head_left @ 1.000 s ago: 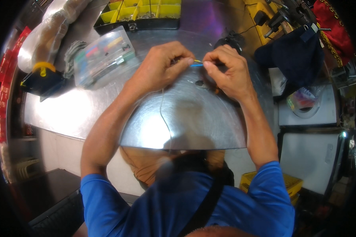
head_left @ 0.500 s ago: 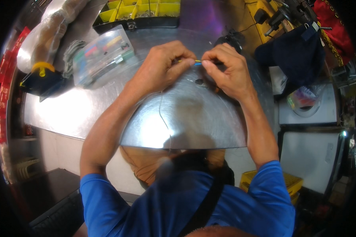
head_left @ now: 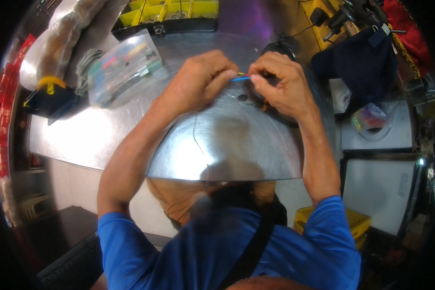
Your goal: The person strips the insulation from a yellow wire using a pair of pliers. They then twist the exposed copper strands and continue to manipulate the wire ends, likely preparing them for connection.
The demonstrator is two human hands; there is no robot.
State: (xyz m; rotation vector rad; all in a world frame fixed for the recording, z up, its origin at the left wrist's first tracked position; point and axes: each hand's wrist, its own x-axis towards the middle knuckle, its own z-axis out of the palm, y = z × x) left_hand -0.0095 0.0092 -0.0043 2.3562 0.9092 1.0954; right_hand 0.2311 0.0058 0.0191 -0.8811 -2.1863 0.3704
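My left hand (head_left: 198, 82) and my right hand (head_left: 280, 82) are raised over the steel table (head_left: 174, 150), pinching thin yellow and blue wires (head_left: 239, 79) stretched between their fingertips. Both hands are closed; the exact points of grip are hidden by thumbs and fingers. A thin grey cable (head_left: 195, 135) runs down from under my left hand over the front edge. A small dark piece (head_left: 242, 98) lies below the wires, and a black object (head_left: 275, 48) is partly hidden behind my right hand.
Behind are a clear parts case (head_left: 116, 75) and a yellow-compartment organizer (head_left: 174, 29). At left are plastic wrapping (head_left: 58, 43) and a dark tool (head_left: 48, 101). At right hang dark cloth (head_left: 353, 72) and clamp hardware (head_left: 343, 19); white appliances (head_left: 377, 193) and a yellow crate (head_left: 338, 220) stand below.
My right hand has shifted slightly to the right and turned a little. The blue wire shows longer between the fingertips than half a second ago. The left hand is nearly still.
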